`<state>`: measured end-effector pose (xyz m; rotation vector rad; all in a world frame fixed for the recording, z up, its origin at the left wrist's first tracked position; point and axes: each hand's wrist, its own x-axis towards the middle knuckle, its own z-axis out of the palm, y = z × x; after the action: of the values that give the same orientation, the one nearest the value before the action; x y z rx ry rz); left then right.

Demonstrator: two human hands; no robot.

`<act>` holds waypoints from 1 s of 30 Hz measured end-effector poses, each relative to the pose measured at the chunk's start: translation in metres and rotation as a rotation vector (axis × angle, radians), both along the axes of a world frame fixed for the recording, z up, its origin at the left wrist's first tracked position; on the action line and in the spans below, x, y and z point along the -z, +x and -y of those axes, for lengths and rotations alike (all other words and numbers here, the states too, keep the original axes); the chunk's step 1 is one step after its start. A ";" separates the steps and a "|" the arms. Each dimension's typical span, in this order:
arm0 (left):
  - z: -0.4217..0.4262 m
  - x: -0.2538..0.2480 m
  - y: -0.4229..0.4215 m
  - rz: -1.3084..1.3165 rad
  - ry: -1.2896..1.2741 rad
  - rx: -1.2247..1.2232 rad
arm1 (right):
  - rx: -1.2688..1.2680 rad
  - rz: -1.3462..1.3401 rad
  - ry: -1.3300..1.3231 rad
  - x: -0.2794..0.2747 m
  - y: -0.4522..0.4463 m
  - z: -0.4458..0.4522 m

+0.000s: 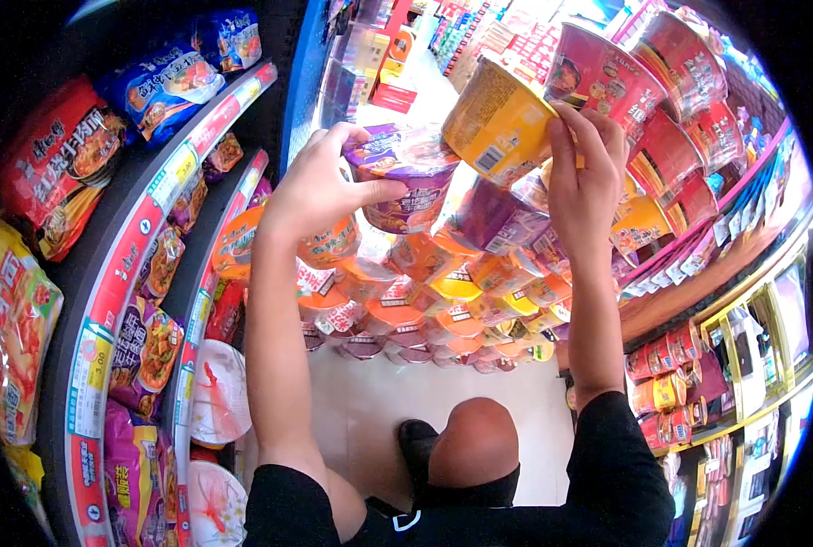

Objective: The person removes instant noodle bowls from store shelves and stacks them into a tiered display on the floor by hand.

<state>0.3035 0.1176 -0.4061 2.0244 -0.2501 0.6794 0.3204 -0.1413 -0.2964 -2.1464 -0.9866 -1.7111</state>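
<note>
My left hand [320, 182] is closed on a purple noodle cup [405, 178], its thumb across the front and its fingers over the rim. Beside it, my right hand [591, 159] grips a yellow noodle cup [499, 123] by its right side, and that cup is tilted with a barcode showing. The two cups are close together above a large stack of orange, purple and yellow cups [452, 324]. Another purple cup [498, 217] lies just below the yellow one. Red cups [604, 77] are stacked to the right of my right hand.
Curved shelves with price strips [106, 301] hold bagged noodles [65, 164] on the left. At the right stand a ledge with a pink edge and a lower rack of red cups [666, 356]. My bent knee [473, 447] is above the tiled floor [352, 401].
</note>
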 end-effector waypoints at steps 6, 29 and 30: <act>0.009 -0.003 0.002 0.091 -0.036 0.012 | 0.001 0.015 -0.010 0.001 0.004 0.001; 0.030 0.003 0.020 0.255 -0.167 0.049 | 0.026 0.090 0.035 0.004 0.012 0.003; 0.030 0.003 0.020 0.254 -0.169 0.052 | 0.026 0.094 0.043 0.005 0.012 0.002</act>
<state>0.3230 0.0880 -0.4089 1.7651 -0.3798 0.8949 0.3326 -0.1434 -0.3011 -2.0780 -0.9402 -1.8435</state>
